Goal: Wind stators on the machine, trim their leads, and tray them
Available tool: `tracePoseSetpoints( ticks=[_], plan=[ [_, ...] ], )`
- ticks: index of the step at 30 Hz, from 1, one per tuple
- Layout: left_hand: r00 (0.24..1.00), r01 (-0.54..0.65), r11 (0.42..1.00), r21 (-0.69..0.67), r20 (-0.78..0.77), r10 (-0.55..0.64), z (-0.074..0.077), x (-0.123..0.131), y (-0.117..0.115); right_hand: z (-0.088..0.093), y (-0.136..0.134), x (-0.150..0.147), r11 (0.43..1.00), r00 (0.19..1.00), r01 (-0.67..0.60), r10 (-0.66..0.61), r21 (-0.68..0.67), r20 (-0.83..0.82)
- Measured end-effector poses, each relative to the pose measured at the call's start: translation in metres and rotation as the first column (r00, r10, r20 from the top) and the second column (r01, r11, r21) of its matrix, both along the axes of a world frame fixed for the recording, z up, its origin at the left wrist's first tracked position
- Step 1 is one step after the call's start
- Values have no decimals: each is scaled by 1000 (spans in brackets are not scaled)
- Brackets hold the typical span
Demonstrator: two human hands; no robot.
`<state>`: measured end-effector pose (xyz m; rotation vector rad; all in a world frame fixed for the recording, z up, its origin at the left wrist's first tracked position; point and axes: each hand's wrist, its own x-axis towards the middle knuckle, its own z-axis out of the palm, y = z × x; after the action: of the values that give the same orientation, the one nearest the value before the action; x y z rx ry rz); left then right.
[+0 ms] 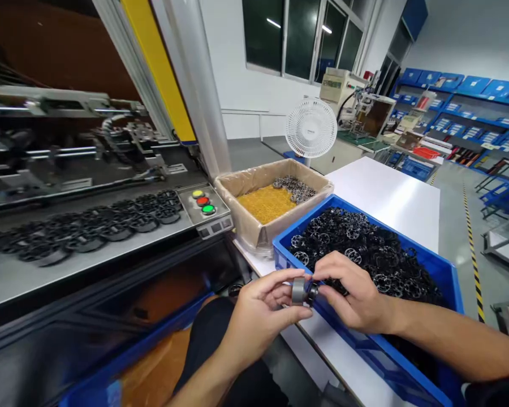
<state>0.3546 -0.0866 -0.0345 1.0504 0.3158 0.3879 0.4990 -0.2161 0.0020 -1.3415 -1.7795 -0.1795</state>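
My left hand [257,316] grips a short grey metal cylinder [297,290] between its thumb and fingers. A small black piece [313,291] sits against the cylinder's right side, and the thumb and fingertips of my right hand [353,294] pinch it. Whether the two pieces are joined cannot be made out. Both hands meet in front of the near corner of a blue crate [415,254] full of black spoked wheel-like parts [353,232]. My right forearm passes over that crate's near side.
Behind the crate stands a plastic-lined box [246,217] with yellow pieces and grey wheel-like parts. To the left, a machine ledge [110,251] carries rows of black wheels [144,220] beside a button panel [203,206]. A white fan [311,129] stands beyond the white table [385,186].
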Motion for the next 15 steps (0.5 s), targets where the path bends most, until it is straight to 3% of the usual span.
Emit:
tracePoseSetpoints(
  ticks=[7,15],
  plan=[
    [996,50,988,-149,77,-39,0,3,-13,-1,0,-1,999,999,8,-10,41,46],
    [993,-62,997,-55,101,67,3,2,-11,0,0,0,997,996,-63,61,31,71]
  ],
)
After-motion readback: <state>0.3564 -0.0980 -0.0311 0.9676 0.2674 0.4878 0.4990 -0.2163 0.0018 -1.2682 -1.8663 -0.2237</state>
